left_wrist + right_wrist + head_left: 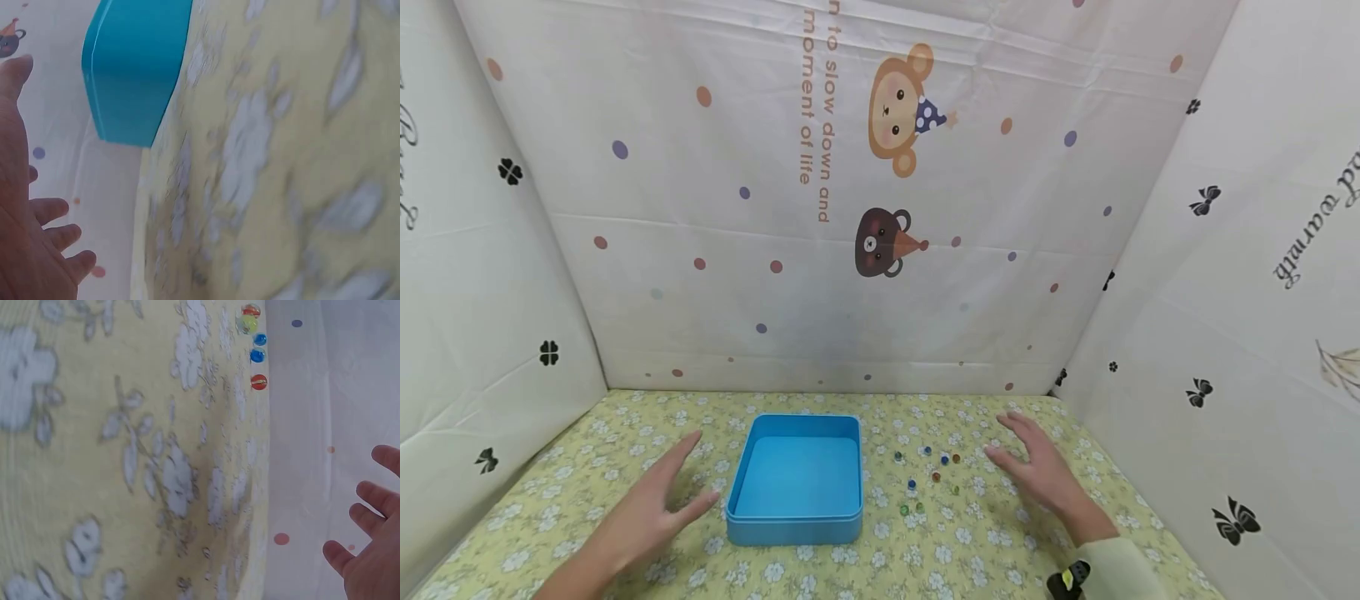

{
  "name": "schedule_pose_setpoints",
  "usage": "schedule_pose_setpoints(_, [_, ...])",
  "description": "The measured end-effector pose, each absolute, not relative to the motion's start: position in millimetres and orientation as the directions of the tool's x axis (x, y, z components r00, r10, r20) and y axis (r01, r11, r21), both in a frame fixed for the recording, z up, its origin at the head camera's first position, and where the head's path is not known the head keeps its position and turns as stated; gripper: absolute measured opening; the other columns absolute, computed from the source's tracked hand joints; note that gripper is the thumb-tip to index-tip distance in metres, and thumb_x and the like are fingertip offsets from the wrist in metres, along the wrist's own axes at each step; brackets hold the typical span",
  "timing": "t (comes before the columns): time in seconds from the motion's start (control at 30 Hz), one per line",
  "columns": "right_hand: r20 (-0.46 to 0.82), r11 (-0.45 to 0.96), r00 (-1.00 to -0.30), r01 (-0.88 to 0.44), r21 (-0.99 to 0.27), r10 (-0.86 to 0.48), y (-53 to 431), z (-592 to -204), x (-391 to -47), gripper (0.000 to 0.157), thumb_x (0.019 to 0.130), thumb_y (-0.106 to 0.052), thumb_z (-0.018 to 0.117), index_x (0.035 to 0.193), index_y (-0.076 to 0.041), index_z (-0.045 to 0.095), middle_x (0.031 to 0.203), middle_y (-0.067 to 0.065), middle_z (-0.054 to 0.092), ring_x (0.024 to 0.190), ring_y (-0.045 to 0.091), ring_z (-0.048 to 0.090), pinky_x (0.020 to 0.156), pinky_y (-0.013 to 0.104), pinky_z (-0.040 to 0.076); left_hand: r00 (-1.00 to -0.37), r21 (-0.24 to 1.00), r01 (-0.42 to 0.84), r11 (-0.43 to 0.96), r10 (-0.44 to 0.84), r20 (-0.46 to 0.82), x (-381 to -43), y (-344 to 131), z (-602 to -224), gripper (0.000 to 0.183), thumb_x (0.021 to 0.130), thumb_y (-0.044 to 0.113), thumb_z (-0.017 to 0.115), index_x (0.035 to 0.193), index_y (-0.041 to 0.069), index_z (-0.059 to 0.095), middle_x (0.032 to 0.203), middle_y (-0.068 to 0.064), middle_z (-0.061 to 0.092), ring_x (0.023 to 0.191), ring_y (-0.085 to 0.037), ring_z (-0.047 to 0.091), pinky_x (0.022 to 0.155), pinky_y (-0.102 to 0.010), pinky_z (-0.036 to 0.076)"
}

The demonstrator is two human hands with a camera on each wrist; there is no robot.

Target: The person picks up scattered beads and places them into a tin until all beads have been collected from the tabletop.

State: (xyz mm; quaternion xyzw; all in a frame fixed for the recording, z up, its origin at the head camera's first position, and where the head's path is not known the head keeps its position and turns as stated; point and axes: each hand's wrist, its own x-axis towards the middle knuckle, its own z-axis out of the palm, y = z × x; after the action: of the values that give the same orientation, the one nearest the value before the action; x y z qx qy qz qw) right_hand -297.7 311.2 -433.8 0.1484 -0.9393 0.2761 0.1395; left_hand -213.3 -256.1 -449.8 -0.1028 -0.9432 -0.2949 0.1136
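A blue open-topped box (796,531) stands on the flowered cloth, with nothing inside it. To its right lie several small glass marbles (936,477) in blue, green, yellowish and reddish colours; a red one (259,382) shows in the right wrist view. My left hand (643,521) hovers just left of the box, thumb and fingers spread apart, touching nothing. In the left wrist view, the box's corner (128,81) is beyond that hand. My right hand (1041,471) is held right of the marbles, fingers extended and apart from them, holding nothing.
A yellow cloth with white flowers (820,575) covers the table. White printed sheets form a back wall (805,317) and two side walls (1180,333) around it. A dark band with a yellow figure (1067,579) sits by the right sleeve (1120,571).
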Motion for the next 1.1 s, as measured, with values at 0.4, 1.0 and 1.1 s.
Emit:
schedule_pose_setpoints(0.4, [0.2,0.672,-0.954,-0.298,-0.678,-0.221,300,-441,-298,0.066,0.106,-0.043,0.057,0.16,-0.012,0.035,0.165,0.022,0.03,0.15,0.048,0.03,0.121,0.074,0.04,-0.975,0.627,0.202,0.752,0.098,0.197,-206,-235,-453,0.092,0.1,0.053,0.063,0.164,0.004,0.02,0.162,-0.031,0.032,0.142,-0.06,0.036,0.106,-0.081,0.047])
schedule_pose_setpoints(1.0, [0.105,0.578,-0.97,-0.216,-0.787,-0.22,291,-451,-309,0.066,0.102,-0.045,0.064,0.156,-0.013,0.044,0.159,0.014,0.044,0.145,0.038,0.045,0.116,0.054,0.056,-0.994,0.852,0.06,0.52,0.107,0.005,-205,-217,-459,0.096,0.095,0.054,0.069,0.164,0.009,0.02,0.163,-0.024,0.034,0.146,-0.049,0.04,0.122,-0.047,0.053])
schedule_pose_setpoints(1.1, [0.105,0.572,-0.975,-0.202,-0.795,-0.198,290,-454,-313,0.068,0.1,-0.047,0.066,0.155,-0.011,0.046,0.155,0.013,0.049,0.141,0.035,0.05,0.114,0.05,0.059,-0.994,0.874,0.037,0.485,0.108,-0.018,-206,-216,-461,0.095,0.095,0.051,0.071,0.164,0.009,0.02,0.165,-0.024,0.032,0.147,-0.049,0.039,0.123,-0.049,0.051])
